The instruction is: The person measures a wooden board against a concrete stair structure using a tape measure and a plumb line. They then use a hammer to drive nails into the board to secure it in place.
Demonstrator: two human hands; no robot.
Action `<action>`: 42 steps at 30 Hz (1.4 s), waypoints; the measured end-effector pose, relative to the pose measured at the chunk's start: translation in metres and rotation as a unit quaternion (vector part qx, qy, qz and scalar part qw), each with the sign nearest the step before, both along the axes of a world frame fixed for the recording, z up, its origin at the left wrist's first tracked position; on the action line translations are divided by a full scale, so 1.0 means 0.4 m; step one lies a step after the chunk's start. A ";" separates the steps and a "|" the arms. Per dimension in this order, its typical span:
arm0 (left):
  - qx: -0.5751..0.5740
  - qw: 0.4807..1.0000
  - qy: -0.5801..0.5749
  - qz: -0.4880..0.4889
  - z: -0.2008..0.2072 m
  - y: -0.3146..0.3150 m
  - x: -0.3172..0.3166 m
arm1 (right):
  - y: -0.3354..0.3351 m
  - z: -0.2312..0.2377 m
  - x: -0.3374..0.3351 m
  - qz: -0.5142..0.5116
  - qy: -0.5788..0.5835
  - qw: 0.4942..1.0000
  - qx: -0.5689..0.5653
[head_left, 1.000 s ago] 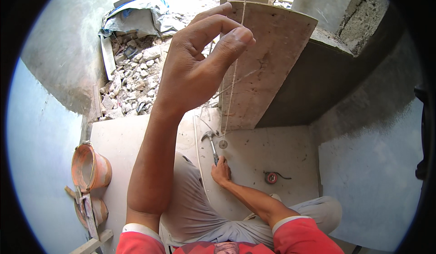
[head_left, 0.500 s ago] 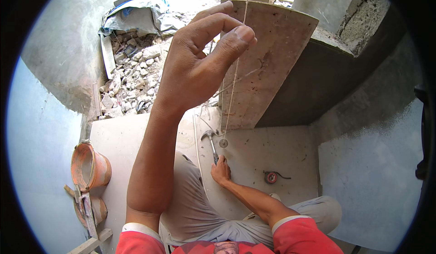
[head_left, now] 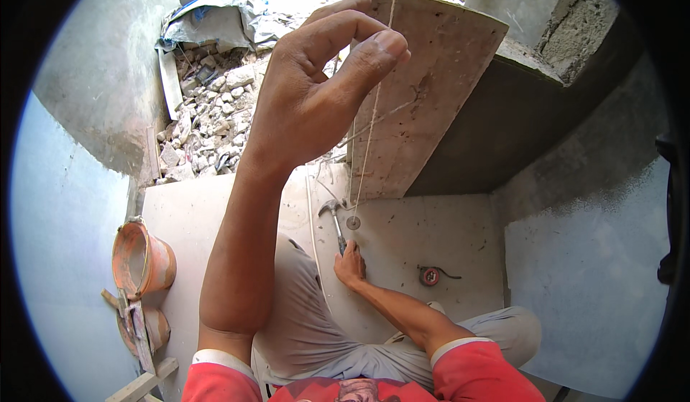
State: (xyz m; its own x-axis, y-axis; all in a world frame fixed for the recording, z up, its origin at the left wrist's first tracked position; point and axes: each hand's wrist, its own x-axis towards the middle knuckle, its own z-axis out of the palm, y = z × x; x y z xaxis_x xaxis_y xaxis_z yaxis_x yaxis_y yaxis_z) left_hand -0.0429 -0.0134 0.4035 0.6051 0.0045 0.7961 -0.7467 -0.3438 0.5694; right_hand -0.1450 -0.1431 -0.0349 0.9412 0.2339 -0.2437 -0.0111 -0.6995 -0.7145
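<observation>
My raised left hand (head_left: 305, 96) has its thumb and index finger closed in a pinch on a thin white string (head_left: 369, 140). The string runs up past the fingertips and down to a small round metal weight (head_left: 353, 224) above or on the floor; I cannot tell if it touches. Behind the string stands a tall wooden board (head_left: 438, 79) against the dark plastered wall. Low down, my right hand (head_left: 350, 264) is wrapped round the handle of a claw hammer (head_left: 336, 216), whose head lies just left of the weight.
A red and black tape measure (head_left: 429, 277) lies on the pale floor (head_left: 460, 237) at right. Orange buckets (head_left: 159, 264) and wood pieces (head_left: 144, 384) stand at left. Broken rubble (head_left: 208, 118) and a grey tarp (head_left: 215, 25) are farther off. A pale cable (head_left: 314, 237) crosses the floor.
My left hand has shifted slightly up and right with the string. My right hand and the hammer appear a little higher in view, as does the board.
</observation>
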 end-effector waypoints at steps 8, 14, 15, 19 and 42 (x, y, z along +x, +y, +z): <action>-0.004 1.000 0.002 0.001 -0.003 0.001 -0.002 | 0.000 -0.002 0.002 0.002 0.000 1.000 0.002; -0.004 1.000 -0.008 0.002 -0.002 0.001 0.001 | 0.000 0.006 0.003 0.001 0.014 1.000 0.006; -0.004 1.000 -0.010 0.004 -0.002 0.000 0.001 | 0.000 0.007 0.003 0.000 0.014 1.000 0.005; -0.014 1.000 0.010 -0.002 -0.002 -0.001 -0.003 | 0.000 0.009 0.003 -0.005 0.012 1.000 0.003; 0.004 1.000 -0.003 0.006 -0.002 0.000 0.003 | -0.003 0.004 0.006 0.003 0.012 1.000 -0.005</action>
